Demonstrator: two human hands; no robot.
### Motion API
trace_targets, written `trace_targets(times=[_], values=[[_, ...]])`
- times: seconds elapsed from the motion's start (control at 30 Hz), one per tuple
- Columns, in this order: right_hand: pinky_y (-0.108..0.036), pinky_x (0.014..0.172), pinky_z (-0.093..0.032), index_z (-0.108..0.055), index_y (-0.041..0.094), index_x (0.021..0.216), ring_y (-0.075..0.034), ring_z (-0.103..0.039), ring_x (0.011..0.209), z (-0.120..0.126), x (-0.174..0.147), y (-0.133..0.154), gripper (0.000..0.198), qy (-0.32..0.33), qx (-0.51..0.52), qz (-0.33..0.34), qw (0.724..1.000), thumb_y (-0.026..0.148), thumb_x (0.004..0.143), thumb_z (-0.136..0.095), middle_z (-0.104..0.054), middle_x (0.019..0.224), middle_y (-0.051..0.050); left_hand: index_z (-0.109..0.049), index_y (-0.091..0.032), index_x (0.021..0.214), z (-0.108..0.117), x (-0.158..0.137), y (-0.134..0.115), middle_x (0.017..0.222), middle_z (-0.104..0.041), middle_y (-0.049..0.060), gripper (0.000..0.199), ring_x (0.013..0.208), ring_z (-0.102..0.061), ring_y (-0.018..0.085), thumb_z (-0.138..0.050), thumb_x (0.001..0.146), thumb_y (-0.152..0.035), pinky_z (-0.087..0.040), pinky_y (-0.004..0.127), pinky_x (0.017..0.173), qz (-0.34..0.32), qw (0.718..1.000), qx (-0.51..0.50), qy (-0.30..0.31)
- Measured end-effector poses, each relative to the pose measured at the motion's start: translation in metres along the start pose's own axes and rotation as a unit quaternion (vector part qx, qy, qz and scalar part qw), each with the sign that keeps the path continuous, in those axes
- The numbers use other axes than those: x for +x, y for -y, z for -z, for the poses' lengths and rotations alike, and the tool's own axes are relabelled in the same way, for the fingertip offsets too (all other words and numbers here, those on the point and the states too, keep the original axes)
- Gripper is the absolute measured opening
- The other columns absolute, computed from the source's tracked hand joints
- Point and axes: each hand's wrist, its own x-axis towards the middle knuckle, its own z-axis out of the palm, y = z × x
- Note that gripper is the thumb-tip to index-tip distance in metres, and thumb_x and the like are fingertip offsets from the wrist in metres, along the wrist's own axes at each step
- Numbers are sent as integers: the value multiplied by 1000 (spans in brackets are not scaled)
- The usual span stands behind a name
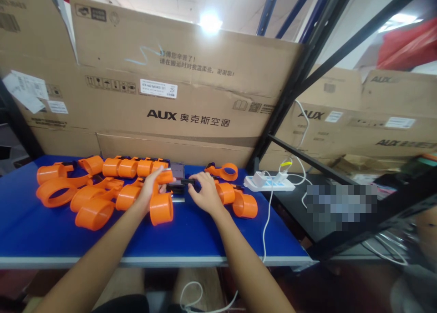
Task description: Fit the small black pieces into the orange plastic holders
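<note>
My left hand (150, 186) is closed around an orange plastic part (161, 209) that has a wide ring hanging below the fingers and a short body at the top. A silvery tip shows at its upper end. Opposite it, my right hand (205, 192) pinches a slim black piece (188, 181), which points toward the orange part; whether the two touch cannot be made out. Behind and between the hands lies a dark flat device like a phone (177, 171). Two orange rings (245, 205) rest just right of my right hand, and another orange ringed part (228, 172) lies behind it.
Several orange ringed parts (94, 213) cover the left of the blue tabletop (205, 240). A white power strip (269, 184) with plugs and a cable stands at the right edge, beside a black rack post (283, 94). A large cardboard box (184, 90) walls off the back.
</note>
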Motion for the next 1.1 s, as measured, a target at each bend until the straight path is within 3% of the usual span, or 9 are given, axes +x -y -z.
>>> trace_targets(times=[0.1, 0.27, 0.43, 0.6, 0.7, 0.83, 1.1], values=[[-41, 90, -41, -70, 22, 97, -27, -53, 100, -1, -3, -2, 14, 62, -77, 11, 995, 30, 87, -64, -65, 102, -8, -72, -15, 103, 2, -3, -2, 67, -71, 6, 45, 34, -47, 10, -67, 86, -57, -41, 25, 41, 19, 1000, -8, 6], [-42, 90, -38, -70, 21, 98, -28, -48, 100, -3, -6, -5, 16, 85, -161, -20, 983, 30, 86, -64, -61, 101, -9, -71, -13, 100, 2, -1, 5, 73, -75, 9, 45, 40, -54, 11, -73, 83, -54, -43, 24, 42, -10, 999, 37, -30], [-44, 93, -35, -70, 21, 101, -29, -46, 103, -6, -5, -6, 17, 140, -179, -9, 974, 30, 88, -63, -62, 106, -10, -72, -11, 92, 4, 4, 18, 76, -77, 13, 48, 58, -70, 20, -77, 78, -57, -50, 25, 50, -19, 995, 96, -34], [-45, 92, -33, -70, 20, 105, -30, -45, 105, -13, -5, -3, 19, 166, -193, -3, 967, 29, 92, -60, -61, 110, -12, -70, -14, 88, 7, 9, 29, 78, -76, 11, 46, 67, -74, 25, -78, 77, -58, -57, 31, 61, -26, 992, 125, 4], [-45, 91, -33, -69, 20, 109, -30, -44, 106, -15, -5, -2, 21, 165, -194, 6, 967, 28, 94, -57, -60, 111, -13, -69, -15, 92, 12, 13, 33, 73, -74, 8, 48, 56, -70, 22, -76, 77, -61, -53, 30, 52, -9, 986, 166, -6], [-43, 88, -33, -68, 23, 113, -30, -42, 108, -10, -6, 1, 22, 150, -160, 22, 975, 29, 94, -59, -56, 117, -12, -68, -17, 89, 16, 16, 35, 64, -67, 1, 48, 40, -56, 14, -75, 77, -63, -38, 26, 40, -28, 975, 216, -38], [-42, 87, -32, -75, 24, 94, -28, -39, 109, -7, -8, 4, 12, 202, -99, 80, 971, 33, 92, -67, -52, 120, -9, -68, -17, 82, 11, 14, 36, 55, -60, -2, 44, 43, -51, 12, -77, 77, -59, -35, 24, 45, -43, 986, 162, 4]])
